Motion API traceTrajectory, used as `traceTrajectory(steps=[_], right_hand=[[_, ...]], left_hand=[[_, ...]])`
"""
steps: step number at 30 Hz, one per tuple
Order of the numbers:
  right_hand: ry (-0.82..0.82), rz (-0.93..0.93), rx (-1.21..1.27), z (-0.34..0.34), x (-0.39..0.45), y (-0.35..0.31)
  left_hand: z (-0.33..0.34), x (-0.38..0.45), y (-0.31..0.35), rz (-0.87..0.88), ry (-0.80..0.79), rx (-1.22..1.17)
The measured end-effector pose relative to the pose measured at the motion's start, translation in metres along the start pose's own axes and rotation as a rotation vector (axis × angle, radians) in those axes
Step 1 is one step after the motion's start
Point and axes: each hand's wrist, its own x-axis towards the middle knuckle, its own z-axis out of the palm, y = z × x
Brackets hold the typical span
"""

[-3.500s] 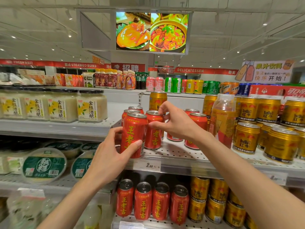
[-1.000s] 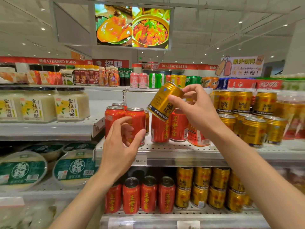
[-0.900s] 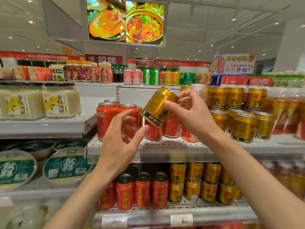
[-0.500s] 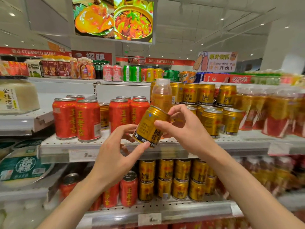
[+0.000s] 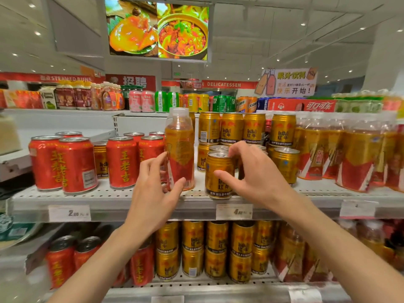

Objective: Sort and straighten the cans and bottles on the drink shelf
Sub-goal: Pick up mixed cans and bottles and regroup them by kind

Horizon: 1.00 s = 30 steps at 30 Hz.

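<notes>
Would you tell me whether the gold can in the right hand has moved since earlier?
Yes: the gold can, earlier tilted in the air, now stands upright on the shelf.

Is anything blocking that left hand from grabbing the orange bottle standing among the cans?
Nothing visible does. The left hand is already at the orange bottle, fingers spread around its lower part. The right hand holds a gold can beside it.

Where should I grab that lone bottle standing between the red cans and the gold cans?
Probably around the labelled body of the bottle, coming from the front. It stands upright at the shelf edge, with red cans close on its left and gold cans on its right, so the front is the open side. The left hand is already there.
</notes>
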Motion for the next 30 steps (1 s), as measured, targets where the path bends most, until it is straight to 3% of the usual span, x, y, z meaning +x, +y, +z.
traceTrajectory(steps=[5,10,30], right_hand=[[0.079,-0.117,-0.242,0.005,0.005,0.004],[-0.086,-0.122,-0.232,0.014,0.012,0.003],[-0.043,-0.025,-0.390,0.024,0.012,0.005]], left_hand=[[0.002,0.005,-0.012,0.023,-0.019,0.031],[0.002,0.006,-0.016,0.044,-0.028,0.036],[-0.001,0.006,-0.025,0.073,-0.086,0.046]])
